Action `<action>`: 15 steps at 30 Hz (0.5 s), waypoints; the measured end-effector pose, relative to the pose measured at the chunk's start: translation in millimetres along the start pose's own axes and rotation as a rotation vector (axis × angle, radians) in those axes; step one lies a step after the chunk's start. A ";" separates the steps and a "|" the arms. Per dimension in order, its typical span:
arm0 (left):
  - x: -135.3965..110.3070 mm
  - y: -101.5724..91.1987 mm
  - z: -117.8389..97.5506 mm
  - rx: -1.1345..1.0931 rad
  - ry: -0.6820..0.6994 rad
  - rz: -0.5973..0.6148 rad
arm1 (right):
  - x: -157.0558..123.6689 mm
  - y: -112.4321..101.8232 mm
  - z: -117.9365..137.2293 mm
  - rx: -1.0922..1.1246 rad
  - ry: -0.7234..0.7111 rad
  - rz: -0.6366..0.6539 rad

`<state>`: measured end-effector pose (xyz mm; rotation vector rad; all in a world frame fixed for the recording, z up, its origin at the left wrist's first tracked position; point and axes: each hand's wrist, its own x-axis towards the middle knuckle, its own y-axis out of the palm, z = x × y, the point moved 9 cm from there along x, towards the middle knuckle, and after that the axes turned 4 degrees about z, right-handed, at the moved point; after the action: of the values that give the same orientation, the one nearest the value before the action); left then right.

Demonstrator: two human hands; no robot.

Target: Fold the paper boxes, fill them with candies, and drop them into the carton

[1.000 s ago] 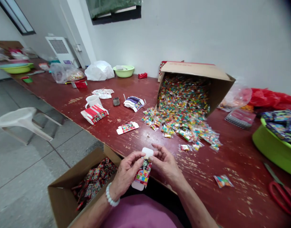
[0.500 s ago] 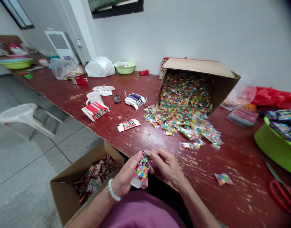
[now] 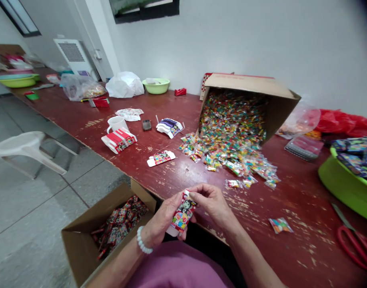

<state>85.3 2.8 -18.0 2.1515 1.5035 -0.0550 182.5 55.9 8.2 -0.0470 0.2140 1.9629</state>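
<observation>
A small printed candy box [image 3: 182,213], mostly red with colourful pictures, is between my hands over the table's front edge. My left hand [image 3: 163,218], with a pale bead bracelet at the wrist, is wrapped round it from the left. At its top end, the thumb and fingers of my right hand [image 3: 212,202] pinch the upper flap. A white flap shows at the lower end. One more flat red candy box [image 3: 161,158] lies on the table ahead. To the right sits a single clear candy packet [image 3: 280,225].
A tipped cardboard carton [image 3: 249,81] spills many candy packets [image 3: 231,148]. Below left, an open carton [image 3: 78,244] contains filled boxes. Bundled flat boxes [image 3: 119,140], a white mug [image 3: 116,123], red-handled scissors [image 3: 353,242] and a green basin [image 3: 342,188] stand around.
The candy box has risen slightly and moved a little right. My right fingers have shifted along its top end, and less of the lower white flap shows.
</observation>
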 end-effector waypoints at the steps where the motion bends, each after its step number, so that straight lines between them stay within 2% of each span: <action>1: -0.2 0.3 -1.2 0.010 0.004 0.005 | -0.7 -0.3 0.5 -0.001 -0.006 -0.009; 4: -1.1 -0.2 -2.4 0.008 0.013 0.001 | -2.5 0.5 1.9 -0.010 -0.044 0.002; 7: -2.2 -3.1 0.2 -0.018 0.020 -0.027 | -6.2 7.4 2.8 -0.024 -0.083 0.109; 9: -2.1 -4.7 3.4 -0.025 0.016 -0.035 | -10.5 8.3 6.8 -0.122 -0.152 0.136; 12: -0.4 -6.7 7.4 -0.001 -0.007 -0.040 | -18.1 1.2 19.5 -0.374 -0.320 0.029; 15: 0.9 -4.8 5.0 0.044 -0.019 -0.003 | -18.9 -2.8 19.8 -0.426 -0.313 -0.006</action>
<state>82.7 2.7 -24.5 2.1765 1.5079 -0.1104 193.8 43.2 29.8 -0.0170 -0.4101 1.9490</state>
